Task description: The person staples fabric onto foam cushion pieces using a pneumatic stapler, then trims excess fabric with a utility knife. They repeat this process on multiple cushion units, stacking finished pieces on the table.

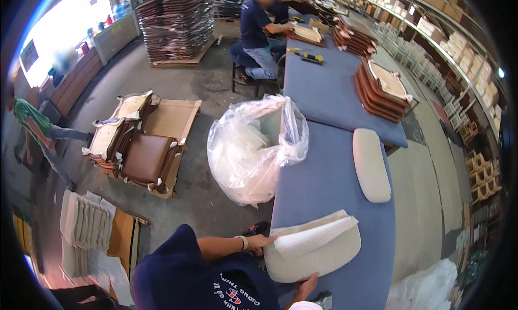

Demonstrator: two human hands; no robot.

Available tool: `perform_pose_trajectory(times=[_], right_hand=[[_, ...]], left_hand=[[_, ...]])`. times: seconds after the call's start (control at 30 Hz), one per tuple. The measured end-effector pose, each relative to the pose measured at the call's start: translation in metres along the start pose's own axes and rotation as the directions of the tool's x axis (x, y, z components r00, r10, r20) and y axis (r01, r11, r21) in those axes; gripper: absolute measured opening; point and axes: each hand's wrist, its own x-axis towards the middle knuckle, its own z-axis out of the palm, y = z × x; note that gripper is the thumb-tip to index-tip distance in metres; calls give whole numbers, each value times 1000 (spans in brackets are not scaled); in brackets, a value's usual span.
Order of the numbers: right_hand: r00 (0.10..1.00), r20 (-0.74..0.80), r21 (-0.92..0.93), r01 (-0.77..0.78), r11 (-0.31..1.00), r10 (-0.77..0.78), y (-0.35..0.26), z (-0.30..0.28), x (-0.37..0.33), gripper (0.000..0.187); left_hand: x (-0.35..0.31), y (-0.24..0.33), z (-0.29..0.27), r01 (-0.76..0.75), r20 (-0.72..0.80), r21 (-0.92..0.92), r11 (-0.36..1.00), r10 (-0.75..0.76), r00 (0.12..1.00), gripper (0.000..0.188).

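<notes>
A beige fabric-covered chair pad (313, 264) with one straight side and rounded corners lies at the near end of the blue-topped table. Across its far part rest a white sheet (307, 237) and a narrow beige strip, partly overlapping it. My left hand (261, 242), wristband above it, is closed at the pad's left corner, beside the end of the white sheet. My right hand (306, 288) grips the pad's near edge, fingers partly hidden. A metal-ended tool (324, 301) shows next to that hand, cut off below. Farther up the table lies another beige pad (372, 165).
A large clear plastic bag (243, 148) of white sheets stands against the table's left side. Brown pads (148, 156) sit stacked on cardboard; beige pads (85, 223) are piled at lower left. Brown seats (380, 96) occupy the far table, where a co-worker (256, 26) sits. Another person (38, 126) walks at left.
</notes>
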Motion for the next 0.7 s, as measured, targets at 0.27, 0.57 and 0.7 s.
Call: perform_pose_trajectory(times=[0.27, 0.57, 0.7], right_hand=[[997, 72, 117, -5, 993, -3, 26, -13, 33, 80], [974, 203, 562, -35, 827, -97, -61, 43, -46, 74], [578, 675, 712, -348, 610, -458, 10, 0, 18, 64]], left_hand=[[-44, 27, 16, -263, -62, 257, 930, 288, 956, 81], [-196, 187, 78, -752, 177, 579, 315, 852, 493, 50], [-172, 200, 134, -948, 340, 300, 105, 917, 209, 57]])
